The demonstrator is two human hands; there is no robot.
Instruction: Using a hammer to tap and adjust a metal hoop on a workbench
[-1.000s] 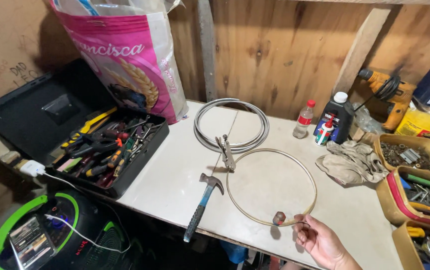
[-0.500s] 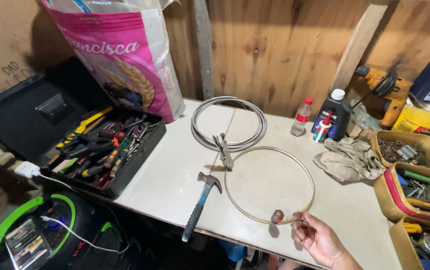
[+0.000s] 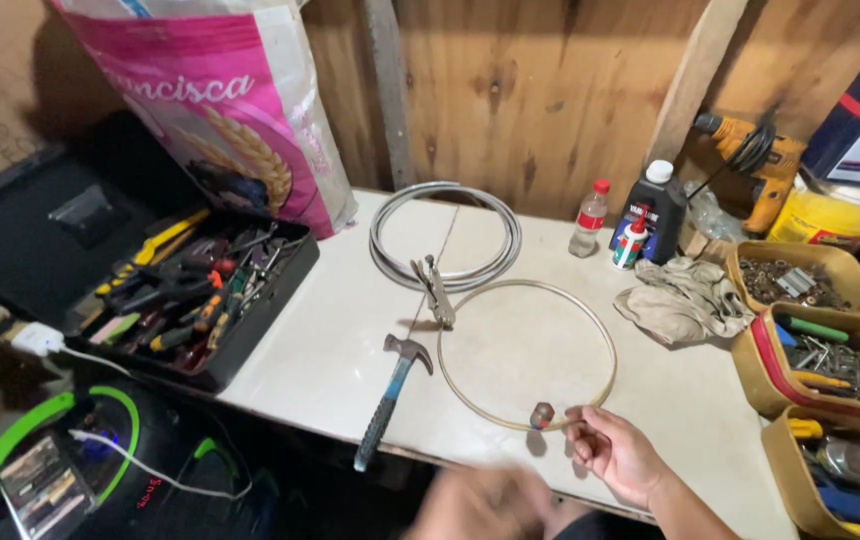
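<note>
R hand (image 3: 615,452) pinches the thin brass-coloured wire hoop (image 3: 602,345) at its near edge, fingers closed on the wire just beside a small dark round fitting (image 3: 542,413) where the hoop ends meet; prob. held there to keep the joint steady. Hoop lies flat on the white worktop (image 3: 330,340), near its front edge. L hand (image 3: 485,500) low in frame, blurred; can't tell if spread or closed, holds nothing I can make out.

Blue-handled claw hammer (image 3: 388,400) lies just L of hoop, head toward it, within reach. Grey metal pliers (image 3: 436,291) rest across the rim of a coiled grey cable (image 3: 445,235), behind hoop.

Containers:
- Open black plastic toolbox (image 3: 250,320), far L, overhangs worktop edge: screwdrivers, pliers, yellow/red/green handles, jumbled.
- Three yellow-brown cardboard trays (image 3: 750,345), R side: back one w/ nuts and washers; middle w/ screws, green-handled tool; nearest partly cut off, mixed metal bits.
- Small clear bottle w/ red cap (image 3: 589,220) and black bottle w/ white cap (image 3: 655,205) upright at back wall; contents not visible.
- Crumpled beige rag (image 3: 685,300) between hoop and trays.
</note>
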